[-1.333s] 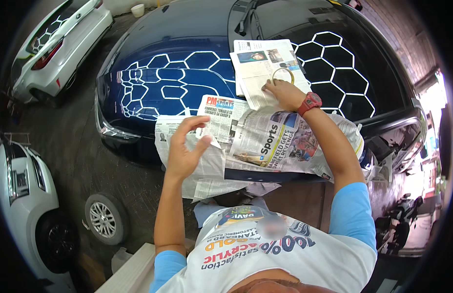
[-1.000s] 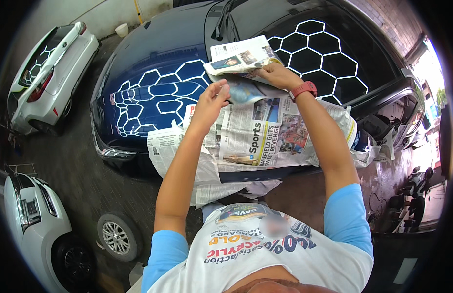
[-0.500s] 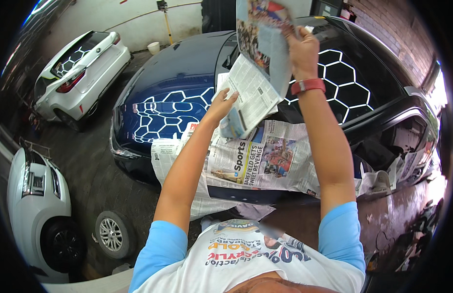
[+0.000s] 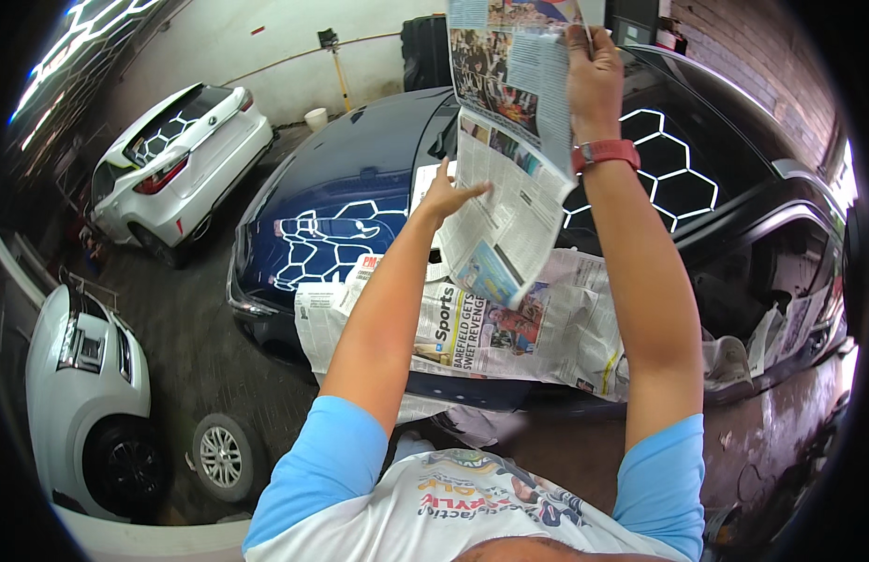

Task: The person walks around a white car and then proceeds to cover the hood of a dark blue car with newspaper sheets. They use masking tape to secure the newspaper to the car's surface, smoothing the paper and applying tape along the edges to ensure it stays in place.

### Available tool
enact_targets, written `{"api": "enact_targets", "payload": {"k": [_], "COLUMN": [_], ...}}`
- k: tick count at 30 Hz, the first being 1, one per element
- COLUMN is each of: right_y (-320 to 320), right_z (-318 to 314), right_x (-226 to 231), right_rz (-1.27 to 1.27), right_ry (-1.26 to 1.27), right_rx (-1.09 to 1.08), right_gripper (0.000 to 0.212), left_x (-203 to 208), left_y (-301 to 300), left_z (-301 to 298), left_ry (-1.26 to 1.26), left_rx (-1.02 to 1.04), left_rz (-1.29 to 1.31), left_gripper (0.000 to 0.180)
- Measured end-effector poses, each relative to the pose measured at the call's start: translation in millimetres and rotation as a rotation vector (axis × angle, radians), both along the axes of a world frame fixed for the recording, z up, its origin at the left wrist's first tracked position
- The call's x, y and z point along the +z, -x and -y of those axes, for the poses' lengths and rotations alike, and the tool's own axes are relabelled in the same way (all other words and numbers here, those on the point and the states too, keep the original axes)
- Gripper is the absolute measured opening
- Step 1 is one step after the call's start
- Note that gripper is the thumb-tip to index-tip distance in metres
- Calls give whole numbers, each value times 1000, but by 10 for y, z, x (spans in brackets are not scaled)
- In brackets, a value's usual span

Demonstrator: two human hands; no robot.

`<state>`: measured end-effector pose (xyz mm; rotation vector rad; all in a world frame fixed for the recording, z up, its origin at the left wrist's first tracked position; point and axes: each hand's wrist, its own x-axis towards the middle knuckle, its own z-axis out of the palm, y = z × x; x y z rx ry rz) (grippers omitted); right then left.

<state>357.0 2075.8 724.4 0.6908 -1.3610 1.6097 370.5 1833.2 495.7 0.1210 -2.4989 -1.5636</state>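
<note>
My right hand (image 4: pixel 596 82), wearing a red wristband, is raised and closed on the upper right edge of a newspaper sheet (image 4: pixel 514 178). The sheet hangs partly unfolded, with colour photos on its upper part and print below. At its left edge is my left hand (image 4: pixel 450 199), fingers apart, the thumb stretched across the front of the paper; any contact is unclear. Below, more newspaper (image 4: pixel 566 347) covers the near side of a dark blue car (image 4: pixel 360 131). The hanging sheet hides part of the windshield.
A white car (image 4: pixel 200 155) stands at the far left, with another pale vehicle (image 4: pixel 60 375) nearer. A loose wheel (image 4: pixel 224 456) lies on the floor (image 4: pixel 182 337). By the back wall are a white bucket (image 4: pixel 316 119) and a yellow stand (image 4: pixel 342 80). Newspaper also hangs near the car's side window.
The sheet has opened out and hangs lower, its fold spread. My left hand's fingers have come apart from their grip on the paper. My right hand still holds its edge.
</note>
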Motion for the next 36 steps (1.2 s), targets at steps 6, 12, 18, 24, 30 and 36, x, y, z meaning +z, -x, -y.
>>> {"api": "enact_targets", "payload": {"k": [6, 12, 18, 24, 30, 36], "right_y": [-416, -1053, -1484, -2003, -3188, -3942], "right_z": [-204, -433, -417, -562, -1297, -1789], "right_x": [303, 768, 880, 597, 15, -998], "right_rz": [-138, -274, -359, -241, -7, 258], "right_ry": [-36, 44, 6, 38, 178, 352], "right_rx": [-293, -308, -432, -408, -319, -318], "right_gripper": [23, 19, 21, 22, 24, 31], "left_x": [-694, -810, -972, -1042, -826, 473], "left_y": [251, 204, 649, 1300, 1285, -990], "left_z": [-167, -90, 294, 938, 1137, -827], "left_ry": [384, 843, 836, 502, 666, -368], "left_rx": [-94, -51, -185, -62, 312, -990], "left_rz": [156, 48, 4, -160, -393, -251], "left_gripper": [150, 124, 78, 44, 74, 59]}}
